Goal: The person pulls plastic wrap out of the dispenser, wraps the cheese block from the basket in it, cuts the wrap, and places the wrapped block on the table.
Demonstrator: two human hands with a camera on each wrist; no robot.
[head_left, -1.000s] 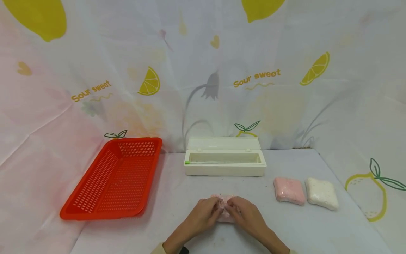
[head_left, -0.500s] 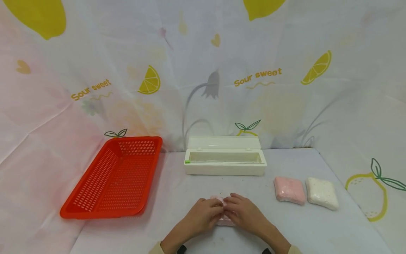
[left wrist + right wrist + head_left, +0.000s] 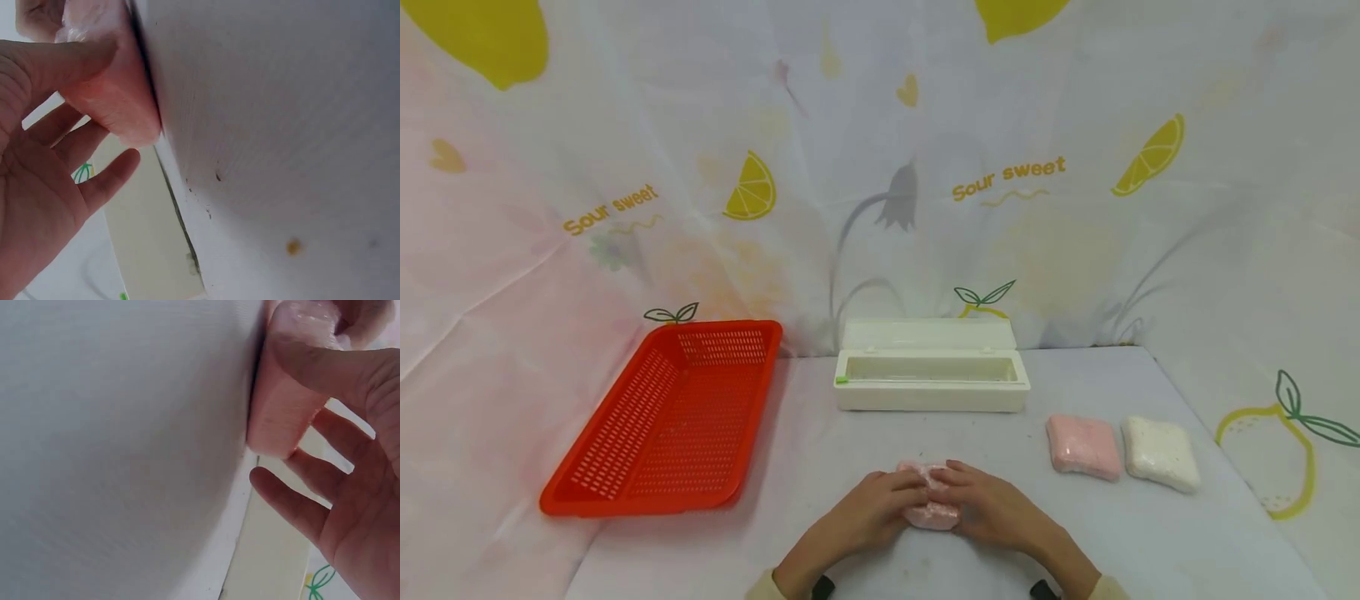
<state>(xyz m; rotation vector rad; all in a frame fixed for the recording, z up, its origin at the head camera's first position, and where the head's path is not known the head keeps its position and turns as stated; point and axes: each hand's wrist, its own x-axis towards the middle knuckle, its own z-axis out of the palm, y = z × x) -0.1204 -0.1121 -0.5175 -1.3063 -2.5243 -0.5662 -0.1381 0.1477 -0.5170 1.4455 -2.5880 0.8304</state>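
A pink block wrapped in clear film [image 3: 932,514] lies on the table in front of me, with a hand at either side. My left hand [image 3: 874,508] grips its left side; in the left wrist view the thumb [image 3: 81,59] presses the near face while the little finger stands off it. From the right, my right hand [image 3: 992,507] holds the other side. The right wrist view shows that thumb [image 3: 325,369] against the pink face, with other fingers beyond the block. Fingertips of both hands meet over the wrinkled film on top, hiding part of it.
Behind the hands stands a long cream cling film dispenser [image 3: 932,398] with its lid raised. A red perforated basket [image 3: 752,400] sits at the left. Two more wrapped blocks, one pink [image 3: 1084,447] and one white [image 3: 1161,454], lie at the right on the white table [image 3: 1150,542].
Both hands have shifted from pinching at the block's middle to its two sides, the right one moving slightly outward. More of the block's near part shows between them.
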